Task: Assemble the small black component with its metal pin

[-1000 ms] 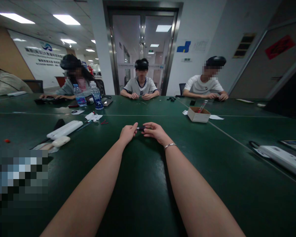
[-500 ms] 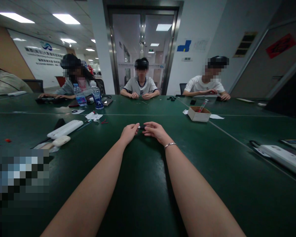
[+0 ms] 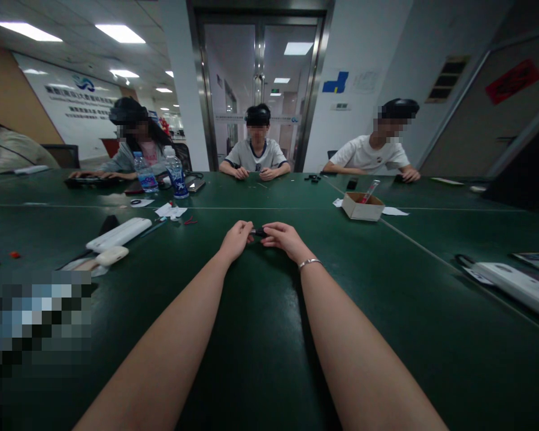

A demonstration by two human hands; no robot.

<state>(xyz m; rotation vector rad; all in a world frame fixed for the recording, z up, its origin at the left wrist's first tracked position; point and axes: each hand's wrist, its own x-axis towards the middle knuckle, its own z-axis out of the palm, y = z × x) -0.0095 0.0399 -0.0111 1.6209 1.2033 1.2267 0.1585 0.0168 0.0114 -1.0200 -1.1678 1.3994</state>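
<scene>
Between my two hands, just above the green table (image 3: 256, 317), is a small dark object with a light, metal-looking left end (image 3: 257, 231); its exact kind is too small to tell. My left hand (image 3: 236, 240) pinches the light end between thumb and fingers. On the dark end, the thumb and fingertips of my right hand (image 3: 285, 240) are closed, with a silver bracelet (image 3: 309, 263) round that wrist. The fingertips hide part of the object.
Left of my hands are a white power strip (image 3: 118, 234), paper scraps (image 3: 170, 211) and two bottles (image 3: 176, 173). An open box (image 3: 363, 208) stands to the right, near another power strip (image 3: 521, 286). Several people (image 3: 257, 149) sit around the table.
My hands stay in nearly the same place; the left fingers have shifted slightly on the small object. The person at the right has drawn one hand back.
</scene>
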